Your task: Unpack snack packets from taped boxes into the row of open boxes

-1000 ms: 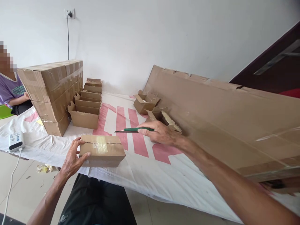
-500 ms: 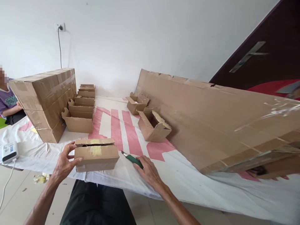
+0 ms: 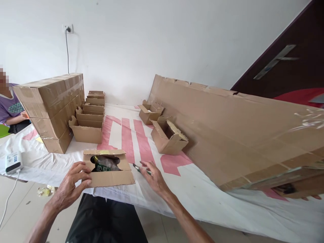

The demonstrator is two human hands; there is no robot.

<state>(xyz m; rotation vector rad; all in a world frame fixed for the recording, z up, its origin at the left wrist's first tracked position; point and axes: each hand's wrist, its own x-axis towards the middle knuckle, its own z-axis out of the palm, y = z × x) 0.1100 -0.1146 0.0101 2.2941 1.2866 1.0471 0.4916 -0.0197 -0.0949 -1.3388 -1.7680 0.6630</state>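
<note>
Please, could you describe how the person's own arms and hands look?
The left hand and right hand are bare, with slender fingers and no glove visible. The left forearm and right forearm are bare too: no sleeve, watch or cable shows within the picture. Between them, dark trousers are visible.

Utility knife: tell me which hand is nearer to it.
Right. The right hand partly covers the utility knife; the left hand is farther left, at the left end of the open cardboard box.

near box (image 3: 112, 179): plain brown | knife (image 3: 137, 167): green, grey | cloth (image 3: 182, 190): white, pink stripes | left shirt (image 3: 5, 104): purple, green | right door (image 3: 301, 30): dark brown
</note>
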